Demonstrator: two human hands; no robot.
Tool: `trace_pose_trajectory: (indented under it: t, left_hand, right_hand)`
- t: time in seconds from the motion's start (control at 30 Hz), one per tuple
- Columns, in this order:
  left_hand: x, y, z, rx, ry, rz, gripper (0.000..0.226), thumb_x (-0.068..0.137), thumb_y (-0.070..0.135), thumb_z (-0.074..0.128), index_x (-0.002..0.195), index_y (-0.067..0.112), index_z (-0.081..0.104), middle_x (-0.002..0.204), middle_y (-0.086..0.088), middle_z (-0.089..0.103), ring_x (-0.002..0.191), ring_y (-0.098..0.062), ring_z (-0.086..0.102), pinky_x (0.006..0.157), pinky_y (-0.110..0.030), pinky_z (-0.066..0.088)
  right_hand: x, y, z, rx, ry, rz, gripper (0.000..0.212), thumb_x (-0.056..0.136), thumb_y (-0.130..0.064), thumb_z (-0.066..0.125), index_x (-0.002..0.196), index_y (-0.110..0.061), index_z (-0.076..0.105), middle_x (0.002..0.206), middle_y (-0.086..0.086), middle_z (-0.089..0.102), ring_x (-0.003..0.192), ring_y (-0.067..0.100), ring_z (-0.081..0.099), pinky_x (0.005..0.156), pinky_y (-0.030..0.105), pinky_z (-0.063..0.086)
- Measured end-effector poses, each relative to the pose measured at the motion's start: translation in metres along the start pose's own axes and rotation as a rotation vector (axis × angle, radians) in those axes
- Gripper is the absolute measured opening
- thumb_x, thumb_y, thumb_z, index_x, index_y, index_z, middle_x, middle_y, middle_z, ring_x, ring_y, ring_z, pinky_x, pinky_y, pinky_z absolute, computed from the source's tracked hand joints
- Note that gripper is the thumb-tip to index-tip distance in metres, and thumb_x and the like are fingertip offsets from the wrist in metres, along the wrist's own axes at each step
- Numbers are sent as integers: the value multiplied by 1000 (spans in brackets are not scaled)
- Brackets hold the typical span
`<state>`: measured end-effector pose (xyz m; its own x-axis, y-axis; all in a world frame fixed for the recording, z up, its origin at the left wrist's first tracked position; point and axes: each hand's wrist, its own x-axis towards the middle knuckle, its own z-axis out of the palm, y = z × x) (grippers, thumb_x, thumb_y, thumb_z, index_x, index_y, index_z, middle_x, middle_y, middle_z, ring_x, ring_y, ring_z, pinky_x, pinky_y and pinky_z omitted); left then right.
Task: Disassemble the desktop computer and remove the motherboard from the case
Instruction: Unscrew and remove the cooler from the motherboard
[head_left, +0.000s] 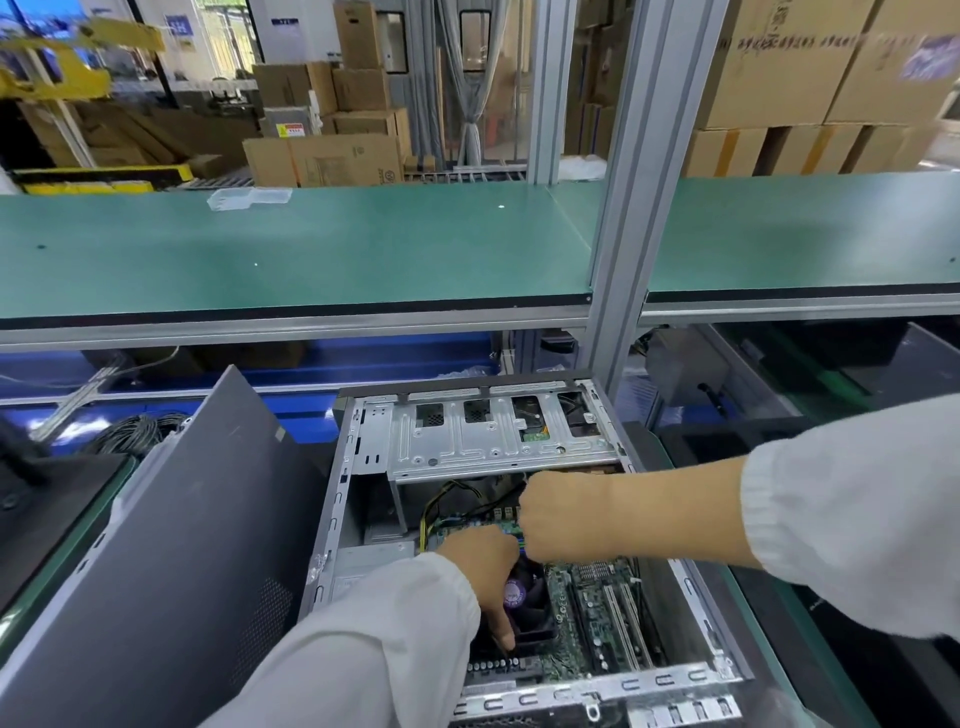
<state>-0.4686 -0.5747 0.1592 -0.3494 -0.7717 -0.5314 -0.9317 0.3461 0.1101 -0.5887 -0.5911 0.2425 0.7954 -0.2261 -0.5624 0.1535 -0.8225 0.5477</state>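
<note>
Nearest the camera, the left hand (485, 577) reaches down into the open case (332, 519), its fingers draped over the black CPU fan (524, 608) with the purple sticker, thumb pointing down along the fan's near side toward the row of capacitors — whether it truly grips the fan or only rests on it I cannot tell. The motherboard (587, 618) lies flat on the case floor directly under both hands, its long axis running from the near rear-panel edge away toward the drive cage; the green expanse with the white expansion slots (623, 623) shows just right of the fan.

A little farther in, the right hand (558, 514) comes across from the right, fingers curled tight into a fist; it seems to pinch something small at the board's far edge, near the yellow-and-black cables (441, 499), though what it grasps is hidden. The left hand is the nearer to the board's middle, the right to its far end.

Beyond that the silver drive cage (493, 436) still spans the case's far part, overhanging the board — by my judgement it and the cabling must come away before the board can lift out. The removed side panel (171, 545) leans against the case's left. Farthest off, the green shelf (311, 249) carries a clear plastic tray (249, 197)
</note>
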Motion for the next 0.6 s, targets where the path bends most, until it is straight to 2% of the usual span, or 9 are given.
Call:
trace_pose_trajectory:
  t: [0.07, 0.13, 0.2, 0.27, 0.33, 0.43, 0.47, 0.53, 0.6]
  left_hand:
    - [-2, 1, -2, 0, 4, -1, 75, 63, 43, 86, 117, 1, 57, 117, -14, 63, 103, -29, 61, 92, -41, 50]
    - [-4, 1, -4, 0, 0, -1, 67, 64, 43, 85, 107, -1, 61, 107, -15, 65, 88, -26, 60, 84, -39, 53]
    - [-7, 2, -5, -4, 2, 4, 64, 64, 44, 85, 103, -2, 62, 104, -16, 66, 84, -26, 59, 81, -38, 53]
    - [-9, 2, -4, -7, 9, 5, 64, 64, 43, 85, 104, -2, 62, 105, -15, 65, 91, -28, 62, 84, -39, 53]
    - [-9, 2, -3, -11, 14, -4, 64, 64, 43, 85, 104, -1, 63, 105, -15, 65, 93, -29, 62, 84, -39, 54]
    - [-8, 1, -1, -60, 18, -10, 64, 63, 39, 87, 109, 0, 63, 110, -14, 66, 97, -28, 63, 88, -40, 52]
    - [-8, 1, -1, -74, 19, -5, 66, 63, 38, 87, 112, 1, 62, 112, -14, 66, 100, -29, 62, 91, -41, 51]
    - [-9, 2, -2, -67, 9, -8, 68, 64, 37, 87, 114, 0, 61, 114, -15, 65, 96, -27, 61, 92, -42, 50]
    - [-10, 2, -3, -50, 2, -29, 66, 64, 39, 86, 110, -2, 62, 110, -16, 65, 85, -24, 57, 88, -42, 53]
  right_hand:
    - [0, 6, 1, 256, -52, 80, 7, 88, -4, 54, 84, -6, 59, 86, 10, 66, 68, 26, 52, 53, 30, 35]
    - [2, 21, 6, 824, -317, 375, 26, 92, -23, 60, 75, -4, 54, 71, 9, 63, 56, 21, 51, 51, 28, 39]
    - [3, 36, 14, 1410, -712, 584, 46, 95, -43, 50, 71, -4, 51, 48, -1, 45, 35, 9, 36, 37, 17, 28]
    - [8, 40, 22, 1609, -839, 674, 47, 101, -42, 37, 73, -6, 50, 40, -7, 34, 28, 4, 28, 31, 13, 20]
    - [4, 27, 18, 1214, -656, 504, 37, 101, -27, 42, 69, -8, 48, 45, -4, 44, 35, 8, 40, 35, 17, 27]
    - [0, -3, 9, 134, -74, 57, 15, 87, -4, 51, 78, -12, 60, 79, 4, 65, 69, 22, 61, 51, 28, 34]
    - [-2, -9, 5, -58, 25, -32, 17, 84, -2, 52, 82, -13, 65, 84, 4, 66, 73, 24, 61, 53, 29, 34]
    - [-1, -6, 6, 9, 28, -8, 16, 83, 1, 54, 86, -10, 65, 86, 8, 64, 70, 26, 57, 54, 30, 33]
    - [0, 9, 9, 510, -197, 255, 4, 88, -5, 58, 90, -8, 58, 81, 8, 61, 62, 24, 53, 49, 29, 37]
